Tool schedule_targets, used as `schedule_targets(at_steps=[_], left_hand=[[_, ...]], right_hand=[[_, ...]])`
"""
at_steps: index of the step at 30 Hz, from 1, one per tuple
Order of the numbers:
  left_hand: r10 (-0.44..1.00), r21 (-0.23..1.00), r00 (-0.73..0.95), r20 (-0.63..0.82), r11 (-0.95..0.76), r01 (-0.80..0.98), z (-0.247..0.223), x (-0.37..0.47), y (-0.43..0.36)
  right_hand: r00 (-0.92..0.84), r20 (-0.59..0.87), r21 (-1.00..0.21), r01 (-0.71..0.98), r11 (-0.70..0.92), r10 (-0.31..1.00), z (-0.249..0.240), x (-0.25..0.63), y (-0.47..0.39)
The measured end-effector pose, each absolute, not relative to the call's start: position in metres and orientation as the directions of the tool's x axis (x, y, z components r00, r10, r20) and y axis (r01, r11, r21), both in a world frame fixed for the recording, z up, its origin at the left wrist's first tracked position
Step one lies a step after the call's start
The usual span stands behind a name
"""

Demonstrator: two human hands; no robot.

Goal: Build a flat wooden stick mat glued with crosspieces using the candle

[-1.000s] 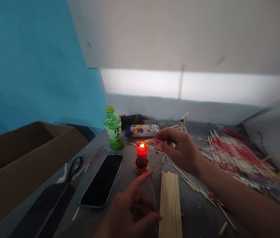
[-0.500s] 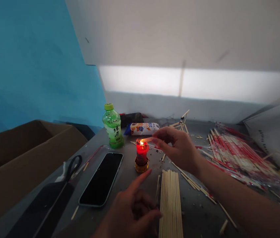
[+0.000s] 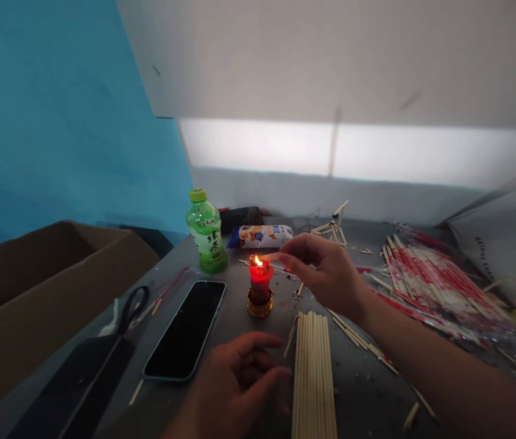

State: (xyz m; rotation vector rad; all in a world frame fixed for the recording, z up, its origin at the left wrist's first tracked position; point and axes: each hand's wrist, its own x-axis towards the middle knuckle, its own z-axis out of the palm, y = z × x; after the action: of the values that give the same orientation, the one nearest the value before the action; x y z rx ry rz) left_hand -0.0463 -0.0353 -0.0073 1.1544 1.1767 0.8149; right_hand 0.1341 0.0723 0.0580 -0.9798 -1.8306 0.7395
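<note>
A lit red candle (image 3: 261, 281) stands upright in a gold-coloured base on the grey table. My right hand (image 3: 324, 268) pinches a short wooden stick (image 3: 270, 256), its far end at the candle flame (image 3: 258, 261). Nearer to me, my left hand (image 3: 243, 378) hovers low with its fingers half curled and thumb apart, and I see nothing held in it. Just right of those fingers lies a thin dark-tipped stick (image 3: 290, 338), beside a flat row of pale wooden sticks (image 3: 314, 372) laid side by side.
A phone (image 3: 186, 329) and a green bottle (image 3: 206, 235) stand left of the candle; a snack packet (image 3: 262, 236) lies behind. At right are bagged sticks (image 3: 435, 274), and at the back a small stick frame (image 3: 333, 230). A cardboard box (image 3: 56, 274) borders the left.
My left index finger, stretched toward the candle base before, has drawn back and bent. The right hand stays at the flame with the stick, nearly unmoved.
</note>
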Motion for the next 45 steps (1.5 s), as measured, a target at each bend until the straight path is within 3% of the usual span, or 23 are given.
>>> schedule_targets(at_steps=[10,13,17,27,45], left_hand=[[0.974,0.953,0.179,-0.140,0.083,0.293,0.006,-0.046,-0.036],[0.973,0.919,0.226,-0.053,-0.041,0.391,-0.005,-0.050,-0.032],[0.963,0.912,0.270,0.012,-0.122,0.393,-0.018,-0.053,-0.028],[0.976,0.952,0.177,-0.129,0.072,0.296,-0.001,-0.048,-0.032],[0.976,0.949,0.156,-0.150,0.098,0.299,0.002,-0.046,-0.032]], right_hand=[[-0.291,0.433,-0.804,0.304,0.511,0.853,0.057,0.134,0.072],[-0.288,0.425,-0.811,0.301,0.502,0.858,0.057,0.134,0.072],[-0.286,0.425,-0.823,0.272,0.498,0.859,0.056,0.132,0.073],[-0.275,0.412,-0.846,0.238,0.477,0.868,0.054,0.131,0.074],[-0.277,0.398,-0.864,0.206,0.459,0.875,0.050,0.131,0.075]])
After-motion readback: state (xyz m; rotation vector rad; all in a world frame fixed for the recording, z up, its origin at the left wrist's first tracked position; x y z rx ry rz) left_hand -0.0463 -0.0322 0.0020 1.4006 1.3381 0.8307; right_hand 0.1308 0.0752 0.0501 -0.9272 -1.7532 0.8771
